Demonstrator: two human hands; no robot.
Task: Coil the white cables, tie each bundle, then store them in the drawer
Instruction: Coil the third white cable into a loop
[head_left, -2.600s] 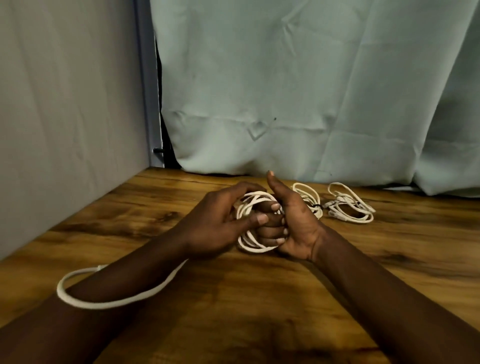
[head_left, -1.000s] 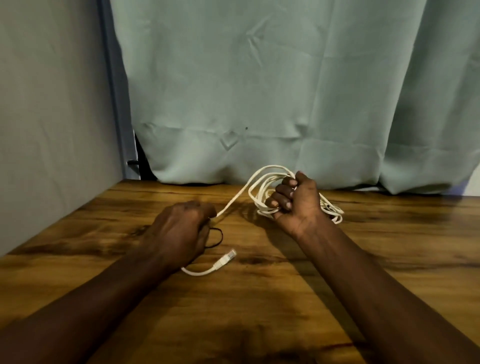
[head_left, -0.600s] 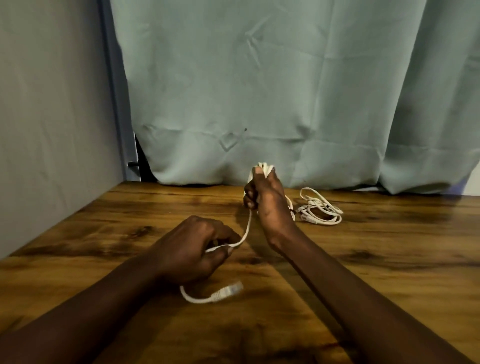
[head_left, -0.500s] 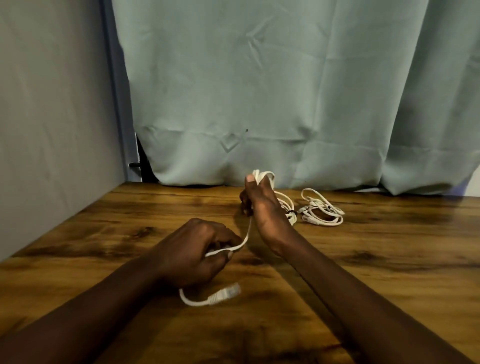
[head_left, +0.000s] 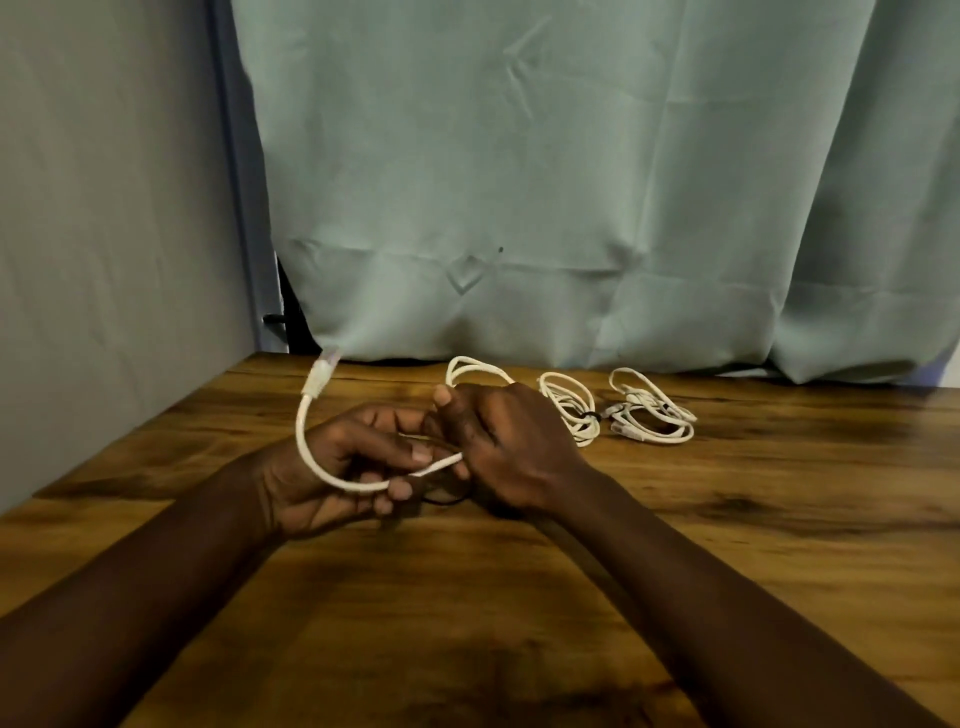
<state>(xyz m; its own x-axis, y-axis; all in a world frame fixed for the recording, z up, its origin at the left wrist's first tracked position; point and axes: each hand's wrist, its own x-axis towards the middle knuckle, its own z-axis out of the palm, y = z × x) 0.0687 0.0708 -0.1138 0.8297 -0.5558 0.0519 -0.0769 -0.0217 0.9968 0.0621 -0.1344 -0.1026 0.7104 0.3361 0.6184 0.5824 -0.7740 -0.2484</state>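
**Desk:** What does the head camera show?

**Caption writer:** A person at a wooden table winds a white network cable. The right hand is clenched around the gathered loops, whose tops stand above the knuckles. The left hand pinches the free tail between thumb and fingers; the tail arcs up and away, ending in a clear plug held in the air. A thin black loop, seemingly a tie, shows beneath the hands.

**Desk:** And the rest of the cables?

**Caption writer:** Two coiled bundles lie near the curtain, just beside each other: the nearer bundle, cinched with a dark band, and the far bundle. No drawer is in view.

**Desk:** How will it handle?

**Caption writer:** Light and springy, I judge; the tail holds its own curve, so loops will likely spring open if let go. Best gripped across all loops at one spot, with the tail guided near the plug, not by the brittle-looking plug itself.
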